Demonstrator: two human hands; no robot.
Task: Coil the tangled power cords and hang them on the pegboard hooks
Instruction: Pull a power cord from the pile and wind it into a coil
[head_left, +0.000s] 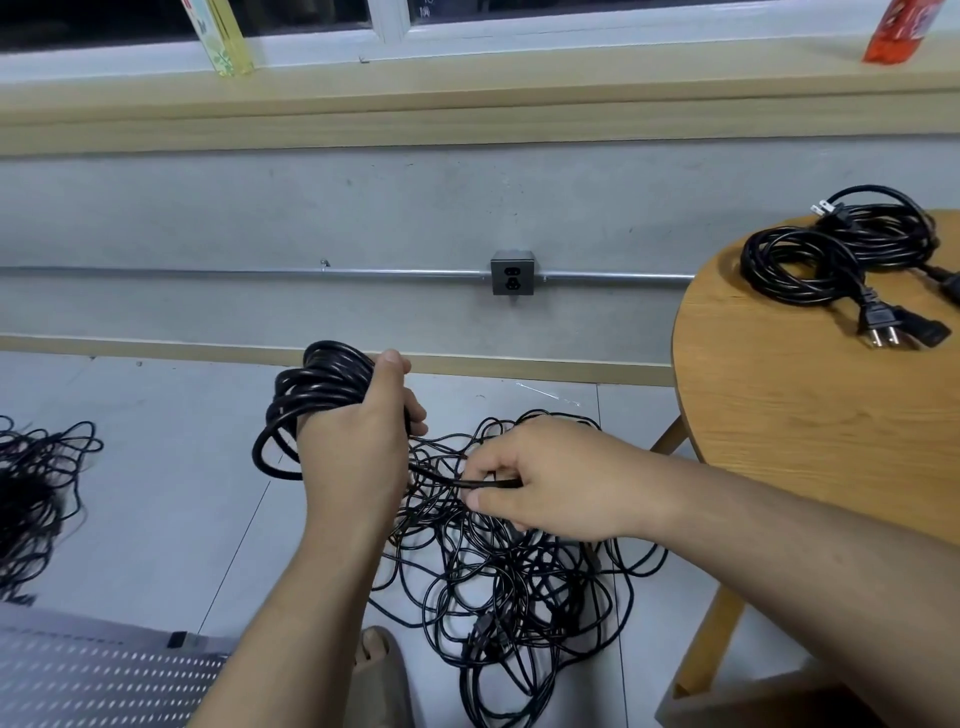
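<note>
**Coil in hand above the tangle**

The left hand (358, 447) grips a coil of black power cord (311, 405), the loops bunched in its closed fingers and hanging out to its left. From the coil, 1 strand (447, 480) runs across to the right hand (550, 483), which pinches it between thumb and fingers. Beneath both hands, the tangled cords (519, 582) lie heaped on the floor (182, 467). Up and to the right of the right hand, 2 coiled cords (810, 260) rest on the round wooden tabletop (779, 415). Below and left of the left hand lies a white pegboard (104, 680), and further left is another tangle (36, 493). A wall outlet (512, 273) sits above the hands.
</note>
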